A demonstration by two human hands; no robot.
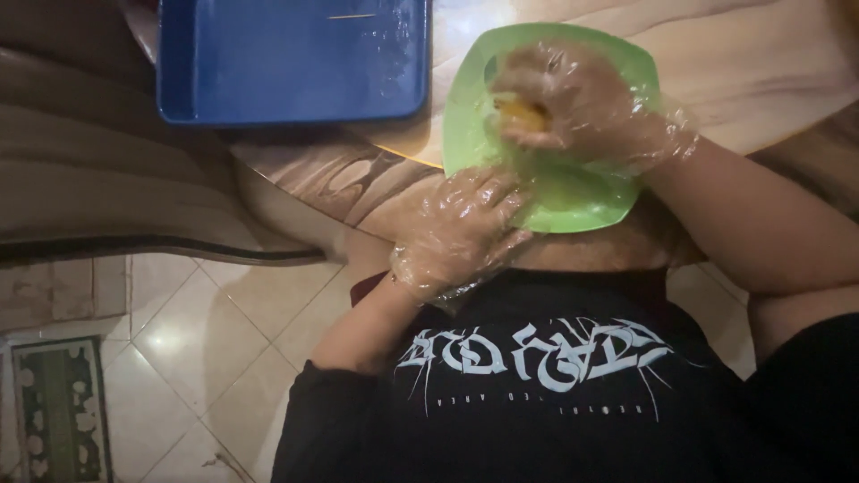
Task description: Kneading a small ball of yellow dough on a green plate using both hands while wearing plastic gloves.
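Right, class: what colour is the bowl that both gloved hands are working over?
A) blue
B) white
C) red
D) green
D: the bowl is green; the left hand grips its near rim while the right hand presses something yellow inside it.

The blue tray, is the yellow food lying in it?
No, the blue tray holds no yellow food; the gloved right hand presses it into the green plate.

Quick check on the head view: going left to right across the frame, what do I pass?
Patterned floor mat → blue tray → gloved left hand at the near rim of the green plate → gloved right hand closed on a yellow-orange lump over the plate.
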